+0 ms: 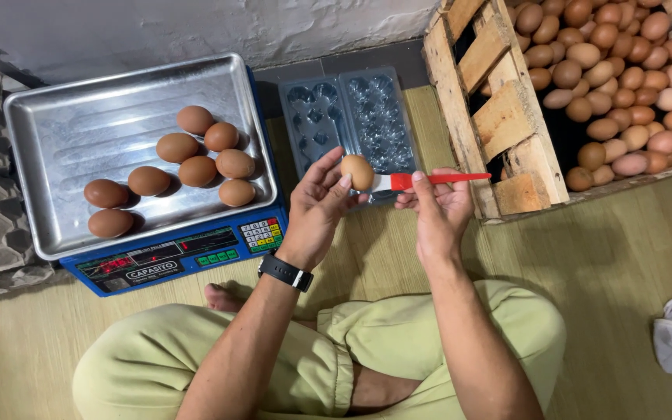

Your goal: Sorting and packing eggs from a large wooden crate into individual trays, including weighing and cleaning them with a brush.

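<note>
The left hand (pixel 316 206) pinched a brown egg (pixel 358 171) upright above the floor mat; the right hand (pixel 439 208) gripped a red-handled brush (pixel 421 180), lying level, bristles touching the egg's right side.

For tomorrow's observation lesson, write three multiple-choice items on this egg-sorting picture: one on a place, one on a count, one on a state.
1. Where does the clear plastic egg carton lie?
A. between the scale and the wooden crate
B. inside the crate
C. on the scale tray

2. How many eggs lie on the metal tray of the scale?
A. five
B. nine
C. twelve

3. What is the state of the egg in the left hand?
A. cracked open
B. held up in the fingertips, with the brush at it
C. lying on the floor

Answers: 1 A, the carton sits on the floor with the wooden crate to one side and the scale to the other. 2 B, nine brown eggs can be counted. 3 B, the right hand holds the red-handled brush against the whole egg.
</note>
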